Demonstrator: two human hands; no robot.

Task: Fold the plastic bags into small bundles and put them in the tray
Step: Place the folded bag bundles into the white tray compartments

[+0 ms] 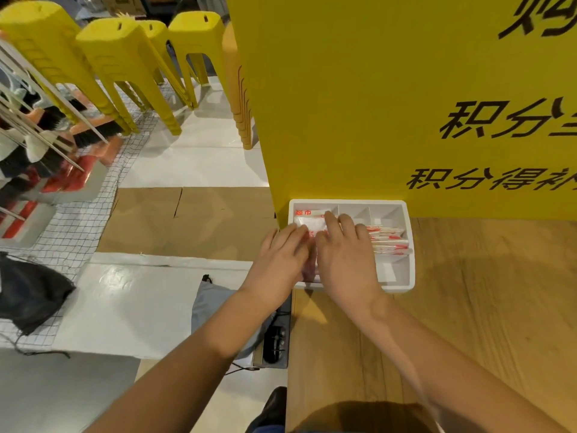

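- Tray (349,202): white, divided into compartments, at the near-left corner of a wooden table (484,292), its back edge against a yellow board (343,104) with black characters.
- Plastic bag (312,221): white with red print, lying in the tray's left compartment. Far end visible; the rest is hidden under both hands.
- Left hand (278,257): over the tray's left edge, palm down. Fingers fairly straight and close together, tips resting on the bag's left side.
- Right hand (346,260): just right of the left hand, over the tray's middle, palm down. Fingers stretched forward and slightly spread, lying flat on the bag. Cannot tell whether either thumb tucks under the plastic.
- Folded bundles (388,242): a row of flat white-and-red packets standing on edge in the tray's right compartment, just beside the right hand's outer fingers.
- Back compartments of the tray: small, showing bare white floor.
- Left of the tray, on the floor: flattened cardboard (187,220).
- Well beyond the tray, far left: yellow plastic stools (103,57) in stacks.
- Below the tray's near-left corner: a grey cloth bag (212,304) on the floor.
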